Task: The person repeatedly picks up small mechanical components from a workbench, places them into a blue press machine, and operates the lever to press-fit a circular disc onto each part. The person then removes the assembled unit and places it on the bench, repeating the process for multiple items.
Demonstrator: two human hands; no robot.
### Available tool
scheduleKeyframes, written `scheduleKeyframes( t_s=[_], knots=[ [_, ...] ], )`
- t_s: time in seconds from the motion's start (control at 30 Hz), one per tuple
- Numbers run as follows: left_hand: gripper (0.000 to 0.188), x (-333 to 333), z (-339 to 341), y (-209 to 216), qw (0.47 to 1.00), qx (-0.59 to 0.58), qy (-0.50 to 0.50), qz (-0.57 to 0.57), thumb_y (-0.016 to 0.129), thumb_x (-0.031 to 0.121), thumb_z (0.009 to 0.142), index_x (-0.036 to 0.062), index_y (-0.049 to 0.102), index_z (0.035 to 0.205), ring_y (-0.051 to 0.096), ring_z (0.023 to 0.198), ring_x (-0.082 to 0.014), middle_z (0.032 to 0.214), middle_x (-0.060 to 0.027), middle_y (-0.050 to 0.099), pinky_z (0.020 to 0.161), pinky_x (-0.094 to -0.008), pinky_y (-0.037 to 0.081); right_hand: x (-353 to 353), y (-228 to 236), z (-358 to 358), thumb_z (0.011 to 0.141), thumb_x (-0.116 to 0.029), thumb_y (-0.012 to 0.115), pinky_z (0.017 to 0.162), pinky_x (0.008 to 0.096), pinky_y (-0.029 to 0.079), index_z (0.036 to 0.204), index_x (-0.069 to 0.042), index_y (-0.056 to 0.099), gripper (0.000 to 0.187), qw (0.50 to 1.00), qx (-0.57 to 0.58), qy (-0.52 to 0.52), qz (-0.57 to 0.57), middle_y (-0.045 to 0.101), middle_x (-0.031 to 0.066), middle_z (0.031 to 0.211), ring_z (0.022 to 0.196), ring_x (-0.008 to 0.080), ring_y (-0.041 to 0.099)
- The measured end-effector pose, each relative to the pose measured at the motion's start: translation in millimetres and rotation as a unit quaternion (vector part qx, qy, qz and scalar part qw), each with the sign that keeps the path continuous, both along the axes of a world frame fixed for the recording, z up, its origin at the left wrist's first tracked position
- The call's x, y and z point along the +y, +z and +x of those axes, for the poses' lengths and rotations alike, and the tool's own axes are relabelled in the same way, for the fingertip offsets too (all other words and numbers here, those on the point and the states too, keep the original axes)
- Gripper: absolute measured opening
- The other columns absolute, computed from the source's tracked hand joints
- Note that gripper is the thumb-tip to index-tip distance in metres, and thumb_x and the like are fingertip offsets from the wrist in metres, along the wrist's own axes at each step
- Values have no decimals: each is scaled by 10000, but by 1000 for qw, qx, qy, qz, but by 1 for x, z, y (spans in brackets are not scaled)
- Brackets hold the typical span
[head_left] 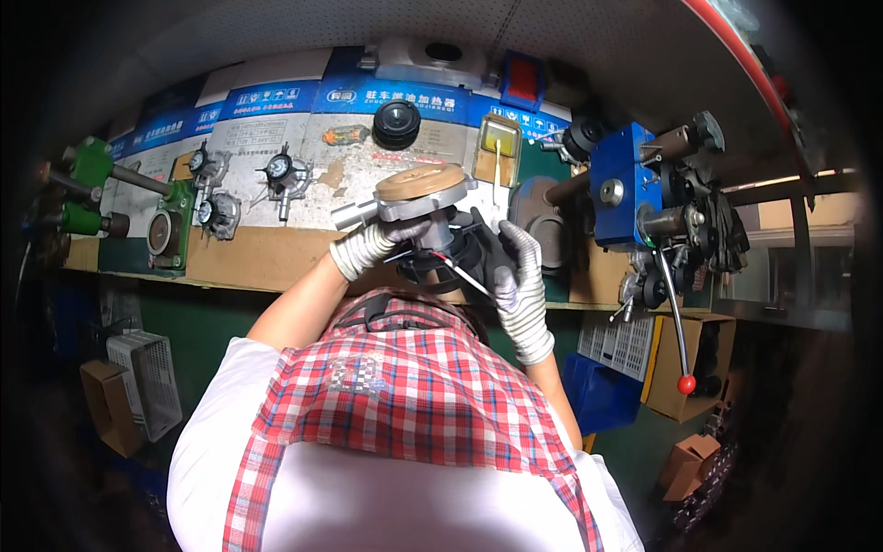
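Head view: holding round metal housing [428, 205] in front of plaid apron [405, 405], at near edge of bench [129, 253] as seen from above; cannot tell about contact with bench. Gripping with left hand [368, 250] round the underside below the rim, with fingers curled partway under the load. Holding right hand [520, 294] just beside white-sleeved wire [467, 276], with thumb and fingers spread partway; cannot confirm a pinch on the wire.

Probably handling the wire, as a judgement. To do it well: take full weight on the left, brace against rotation, pinch the sleeve lightly, leave slack at the root, avoid snagging glove fabric on the dark lower part [418, 270].

Orientation: tan disc [421, 181] at far end, dark lower part at apron end. Long axis between those ends, near vertical in view, leaning slightly left at top. Pipe stub [354, 214] aimed left, dipping slightly.
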State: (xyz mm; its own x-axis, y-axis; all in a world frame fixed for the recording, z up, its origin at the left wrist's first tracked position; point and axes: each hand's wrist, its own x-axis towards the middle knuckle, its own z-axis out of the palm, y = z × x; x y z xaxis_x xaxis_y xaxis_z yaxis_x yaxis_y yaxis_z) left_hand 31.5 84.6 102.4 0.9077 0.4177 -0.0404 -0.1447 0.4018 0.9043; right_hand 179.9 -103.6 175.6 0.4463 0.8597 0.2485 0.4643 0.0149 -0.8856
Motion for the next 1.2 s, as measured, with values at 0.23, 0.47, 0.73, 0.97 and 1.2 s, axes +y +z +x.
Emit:
scheduleKeyframes(
  t_s=[0.23, 0.47, 0.73, 0.97, 1.2],
  knots=[
    [494, 1, 3, 21, 993, -12, 76, -91, 615, 115, 885, 10, 402, 1318, 538, 1129, -242, 1226, -141, 545, 972, -355, 497, 10, -15, -6, 755, -473, 704, 1011, 434, 369, 1294, -19, 460, 746, 983, -171, -49, -36, 463, 192, 1245, 1177, 336, 446],
    [401, 19, 6, -23, 939, 27, 22, 342, 406, 183, 974, 4, 364, 1330, 498, 1152, -406, 1296, -236, 456, 898, -558, 502, 21, -25, -24, 749, -486, 710, 990, 455, 363, 1312, -27, 443, 774, 952, -286, -113, -9, 467, 209, 1219, 1152, 362, 457],
    [465, 4, 20, 37, 790, 316, 55, 522, 466, 483, 869, 68, 675, 901, 642, 790, -353, 827, -177, 670, 713, -456, 498, 37, -78, -21, 683, -610, 731, 1050, 381, 324, 1430, 13, 229, 1094, 992, 105, -14, -70, 402, 200, 1338, 1243, 289, 411],
    [384, 13, 16, 56, 780, 333, 75, 524, 553, 422, 801, 63, 677, 744, 628, 652, -361, 665, -191, 630, 627, -461, 504, 35, -91, -12, 919, -509, 508, 1037, 371, 356, 1394, 39, 272, 763, 973, 207, -90, -40, 460, 202, 1314, 1192, 268, 476],
    [472, 7, 25, 49, 764, 353, 21, 539, 511, 459, 839, 23, 667, 749, 642, 728, -360, 699, -226, 631, 660, -438, 503, 49, -50, -24, 882, -512, 563, 1077, 369, 287, 1426, 49, 193, 865, 996, 69, -25, -53, 376, 209, 1372, 1286, 272, 366]
  ],
)
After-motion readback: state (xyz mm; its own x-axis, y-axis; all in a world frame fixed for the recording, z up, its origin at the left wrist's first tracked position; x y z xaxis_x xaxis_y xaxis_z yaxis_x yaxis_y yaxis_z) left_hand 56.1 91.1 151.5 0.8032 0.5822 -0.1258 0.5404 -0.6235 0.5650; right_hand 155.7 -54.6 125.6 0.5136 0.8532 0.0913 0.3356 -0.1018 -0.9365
